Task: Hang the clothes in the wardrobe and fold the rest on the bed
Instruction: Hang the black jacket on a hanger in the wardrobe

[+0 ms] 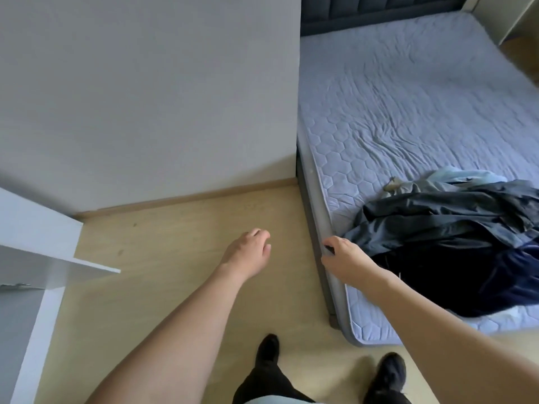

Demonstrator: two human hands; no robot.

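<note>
The right hand (345, 259) curls over the bed (408, 91) edge, just beside the dark clothes (455, 246) heaped at four o'clock, sprawling crosswise. The left hand (248, 253) hangs loose, holding nothing.

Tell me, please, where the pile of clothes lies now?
In the head view, the pile of clothes lies on the bed, near its lower-right corner, beside the right hand.

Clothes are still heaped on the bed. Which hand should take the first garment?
Probably the right hand: it is at the mattress edge beside the dark clothes pile. The left hand hangs over bare floor, farther away.
</note>
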